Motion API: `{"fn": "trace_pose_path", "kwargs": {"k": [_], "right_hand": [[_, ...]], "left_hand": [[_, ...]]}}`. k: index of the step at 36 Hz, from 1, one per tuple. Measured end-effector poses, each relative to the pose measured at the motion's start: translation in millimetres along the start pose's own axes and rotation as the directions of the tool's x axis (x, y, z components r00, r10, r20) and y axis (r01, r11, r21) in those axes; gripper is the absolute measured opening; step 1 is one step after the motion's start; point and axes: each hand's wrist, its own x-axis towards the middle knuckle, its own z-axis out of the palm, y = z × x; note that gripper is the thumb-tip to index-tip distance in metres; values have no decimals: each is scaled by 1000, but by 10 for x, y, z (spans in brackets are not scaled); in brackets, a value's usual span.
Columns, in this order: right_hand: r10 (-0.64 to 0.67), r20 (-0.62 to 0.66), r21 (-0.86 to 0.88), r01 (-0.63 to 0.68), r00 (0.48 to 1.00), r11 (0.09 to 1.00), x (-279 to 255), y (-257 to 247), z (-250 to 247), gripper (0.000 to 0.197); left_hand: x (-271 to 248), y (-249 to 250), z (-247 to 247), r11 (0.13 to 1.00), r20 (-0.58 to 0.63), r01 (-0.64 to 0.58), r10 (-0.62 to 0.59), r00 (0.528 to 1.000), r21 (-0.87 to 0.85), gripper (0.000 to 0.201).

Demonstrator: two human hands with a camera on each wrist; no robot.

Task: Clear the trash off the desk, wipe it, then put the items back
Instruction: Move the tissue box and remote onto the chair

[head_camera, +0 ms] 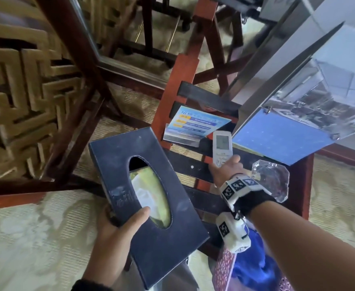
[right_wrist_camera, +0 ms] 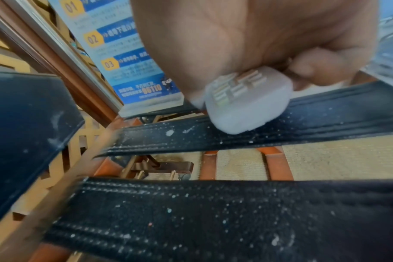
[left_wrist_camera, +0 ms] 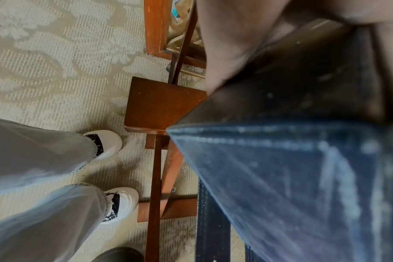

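Note:
My left hand [head_camera: 117, 225] grips a dark blue tissue box [head_camera: 145, 198] by its near end, thumb on top beside the oval slot, and holds it in the air left of the glass desk. The same tissue box [left_wrist_camera: 303, 168] fills the left wrist view. My right hand [head_camera: 227, 166] holds the near end of a white remote control [head_camera: 221, 148] lying on the glass desktop [head_camera: 195, 164]. In the right wrist view the remote control [right_wrist_camera: 247, 101] rests on a dusty black strip, pinched between thumb and fingers.
A blue printed card [head_camera: 195, 122] lies on the desk beyond the remote. A clear glass ashtray [head_camera: 271, 179] sits to the right, under a blue-backed framed picture [head_camera: 298, 114]. Dark wooden chairs [head_camera: 71, 85] stand left. My feet in white shoes [left_wrist_camera: 110, 177] stand on patterned carpet.

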Motion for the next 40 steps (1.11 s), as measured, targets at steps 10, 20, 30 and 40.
{"fn": "trace_pose_path", "kwargs": {"k": [10, 20, 30, 40], "right_hand": [[-4, -82, -87, -3, 997, 996, 131, -24, 69, 63], [-199, -14, 391, 188, 980, 901, -747, 198, -640, 70], [-285, 323, 838, -133, 902, 529, -1810, 524, -419, 85], [-206, 105, 808, 37, 973, 588, -1633, 473, -320, 86]], "left_hand": [[-74, 3, 1, 998, 26, -4, 5, 1000, -67, 61], [-216, -29, 76, 988, -20, 77, -81, 997, -137, 74], [-540, 27, 499, 943, -82, 73, -105, 991, -324, 66], [-541, -82, 348, 933, 71, 117, -99, 993, -340, 87]]}}
